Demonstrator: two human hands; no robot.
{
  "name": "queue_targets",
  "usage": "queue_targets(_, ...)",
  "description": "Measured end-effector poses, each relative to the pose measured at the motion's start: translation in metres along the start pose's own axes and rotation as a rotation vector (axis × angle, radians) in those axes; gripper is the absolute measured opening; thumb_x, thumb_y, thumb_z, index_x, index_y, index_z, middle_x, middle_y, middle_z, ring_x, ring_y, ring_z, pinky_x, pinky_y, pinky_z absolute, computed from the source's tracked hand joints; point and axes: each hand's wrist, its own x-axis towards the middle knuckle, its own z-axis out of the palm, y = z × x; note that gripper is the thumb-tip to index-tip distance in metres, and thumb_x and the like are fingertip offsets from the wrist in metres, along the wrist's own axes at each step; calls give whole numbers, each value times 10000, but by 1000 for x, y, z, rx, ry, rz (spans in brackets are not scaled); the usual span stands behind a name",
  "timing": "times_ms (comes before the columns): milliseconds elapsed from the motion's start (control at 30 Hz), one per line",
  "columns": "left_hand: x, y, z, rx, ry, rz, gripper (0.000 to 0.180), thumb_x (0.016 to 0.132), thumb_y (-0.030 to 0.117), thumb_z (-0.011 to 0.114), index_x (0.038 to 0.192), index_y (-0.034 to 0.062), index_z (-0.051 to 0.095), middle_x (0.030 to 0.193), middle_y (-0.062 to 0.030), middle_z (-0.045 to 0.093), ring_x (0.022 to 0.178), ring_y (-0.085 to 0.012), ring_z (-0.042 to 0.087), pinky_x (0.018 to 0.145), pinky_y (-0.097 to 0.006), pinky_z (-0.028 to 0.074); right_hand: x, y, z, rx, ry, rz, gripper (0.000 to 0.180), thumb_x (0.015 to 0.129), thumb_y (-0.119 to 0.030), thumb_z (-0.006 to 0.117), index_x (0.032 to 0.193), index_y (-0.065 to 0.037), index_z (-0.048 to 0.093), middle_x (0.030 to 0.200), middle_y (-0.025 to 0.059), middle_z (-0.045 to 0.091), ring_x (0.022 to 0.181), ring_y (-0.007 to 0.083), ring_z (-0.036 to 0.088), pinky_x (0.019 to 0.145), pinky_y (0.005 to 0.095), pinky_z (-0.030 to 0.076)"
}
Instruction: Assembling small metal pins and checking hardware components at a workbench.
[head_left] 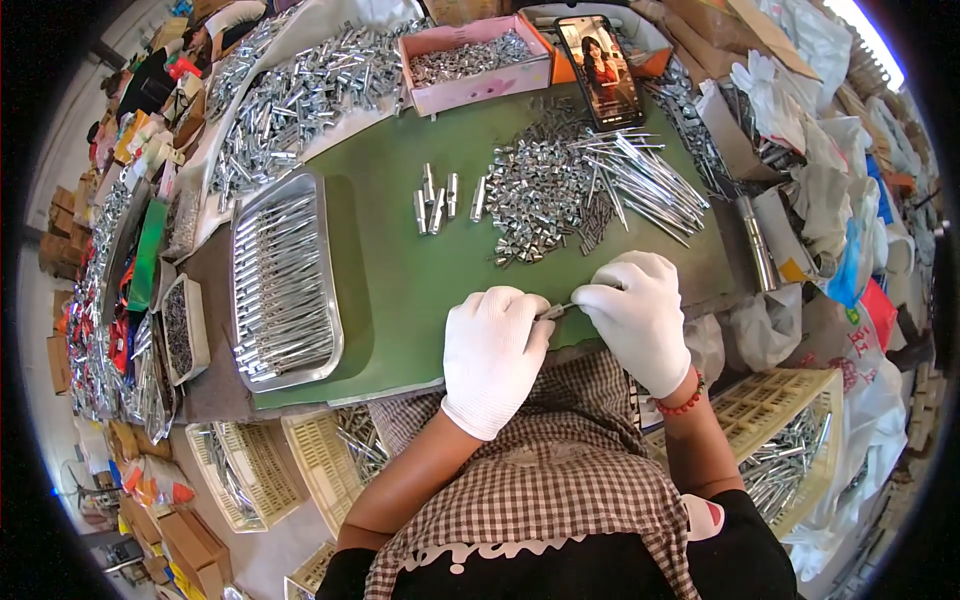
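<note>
My left hand (pixel 494 350), in a white knit glove, is closed in a pinch on a small silver metal sleeve (pixel 551 312). Gloved the same way, my right hand (pixel 638 315) pinches a thin metal pin (pixel 570 305) whose tip meets the sleeve; my fingers cover most of both. Just beyond them lies a heap of short metal sleeves (pixel 535 185) on the green mat (pixel 400 290). Small dark pins (pixel 596 222) and long thin rods (pixel 655 185) lie at its right. To its left, several longer metal tubes (pixel 437 212) stand upright.
A metal tray (pixel 335 340) of assembled rods sits at the left. Behind are a big pile of metal tubes (pixel 300 100), a pink box (pixel 480 85) of parts and a propped phone (pixel 598 75). Plastic crates (pixel 790 400) stand below the table edge.
</note>
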Motion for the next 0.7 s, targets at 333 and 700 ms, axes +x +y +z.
queue_targets(333, 1, -1, -1, -11, 7, 14, 141, 796, 126, 783, 921, 104, 724, 933, -92, 674, 890, -336, 647, 816, -453, 485, 36, 15, 14, -21, 152, 69, 132, 735, -125, 810, 837, -177, 746, 908, 3, 643, 937, 273, 626, 860, 434, 462)
queue_targets(700, 1, -1, -1, -7, 8, 29, 131, 801, 132, 777, 914, 102, 718, 912, -88, 670, 870, -328, 644, 795, -450, 480, 45, 10, 20, -116, 155, 65, 147, 704, -133, 824, 802, -164, 719, 997, 10, 646, 1045, 283, 621, 927, 444, 448)
